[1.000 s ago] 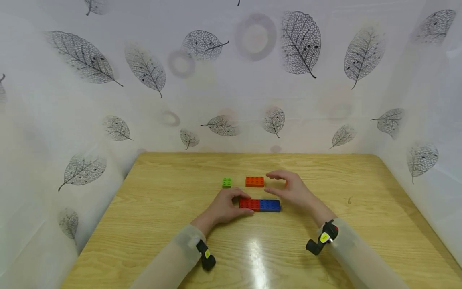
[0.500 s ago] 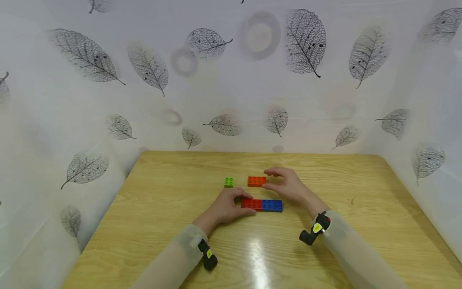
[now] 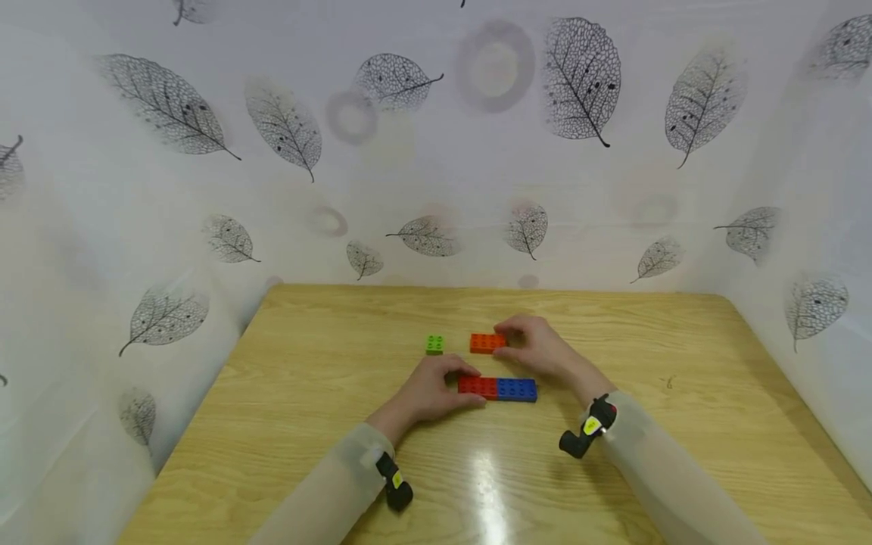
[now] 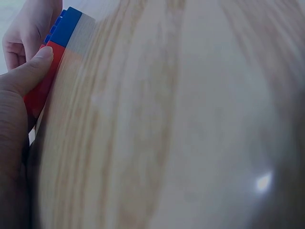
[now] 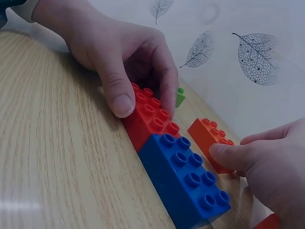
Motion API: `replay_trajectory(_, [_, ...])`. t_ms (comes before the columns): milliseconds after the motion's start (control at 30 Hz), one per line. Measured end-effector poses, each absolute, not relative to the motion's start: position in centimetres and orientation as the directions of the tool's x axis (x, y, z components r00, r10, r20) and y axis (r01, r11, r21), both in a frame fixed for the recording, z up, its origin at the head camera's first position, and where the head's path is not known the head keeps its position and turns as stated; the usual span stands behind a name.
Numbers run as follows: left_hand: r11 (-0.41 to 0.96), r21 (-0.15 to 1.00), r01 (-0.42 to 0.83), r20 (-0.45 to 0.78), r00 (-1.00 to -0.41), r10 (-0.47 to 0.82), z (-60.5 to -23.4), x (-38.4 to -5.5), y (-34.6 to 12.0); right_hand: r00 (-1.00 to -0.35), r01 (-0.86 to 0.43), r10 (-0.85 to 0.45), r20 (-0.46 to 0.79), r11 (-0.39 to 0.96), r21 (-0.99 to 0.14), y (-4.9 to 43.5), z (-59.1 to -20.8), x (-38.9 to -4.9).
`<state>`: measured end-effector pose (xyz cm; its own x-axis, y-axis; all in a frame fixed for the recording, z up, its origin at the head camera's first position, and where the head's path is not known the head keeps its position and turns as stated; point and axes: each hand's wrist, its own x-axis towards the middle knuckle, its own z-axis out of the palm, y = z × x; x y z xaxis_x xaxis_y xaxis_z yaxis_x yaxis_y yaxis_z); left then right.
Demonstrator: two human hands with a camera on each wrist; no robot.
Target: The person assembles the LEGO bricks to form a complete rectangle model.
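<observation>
Far left and across the upper frame: pale backdrop (image 3: 422,166), printed with dark skeleton leaves. Below, wood-grain table (image 3: 286,424), far edge just below mid-height, glare patch at bottom centre.

Lower left: left sleeve (image 3: 323,484), light-coloured, slanting up toward centre; black wrist device (image 3: 395,483) at the cuff.

Centre, slightly left: left hand (image 3: 428,387), thumb on near side, fingers on far side, grasping red brick (image 3: 479,387) around its left part. Same grasp in the left wrist view, thumb pad flat on the brick's side. Just above this hand in the frame: small green brick (image 3: 434,345), four studs up, on the table.

Centre: red brick on the table, studs up, long side across the frame. Above it, apart: orange brick (image 3: 482,344), also studs up, roughly parallel.

Right of the red brick: blue brick (image 3: 517,390), end to end with it, touching, in one line, no hand on it.

Right of centre: right hand (image 3: 538,348), thumb at the near side of the orange brick's right end, forefinger behind; pinching it. Other fingertips hidden. Bottom right of the right wrist view: orange-red piece (image 5: 267,222), mostly hidden behind this hand.

Lower right: black camera mount (image 3: 589,430), right sleeve (image 3: 671,469) slanting down to the bottom edge.
</observation>
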<state>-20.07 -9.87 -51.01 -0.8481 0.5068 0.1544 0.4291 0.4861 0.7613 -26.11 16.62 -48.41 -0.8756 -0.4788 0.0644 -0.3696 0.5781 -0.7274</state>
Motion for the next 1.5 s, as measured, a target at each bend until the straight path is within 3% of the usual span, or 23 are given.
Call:
replay_trajectory(600, [0.488,0.766,0.418,0.146,-0.853,0.501,-50.9,-19.6,-9.5,-0.860,-0.414,-0.504,0.081,0.595,-0.689,16.5,-48.7,-25.5])
replay_trajectory(1500, [0.494,0.762,0.418,0.154,-0.858,0.490,-51.0,-19.8,-9.7,-0.796,-0.562,-0.551,0.250,0.519,-0.645,16.2,-47.1,-24.0])
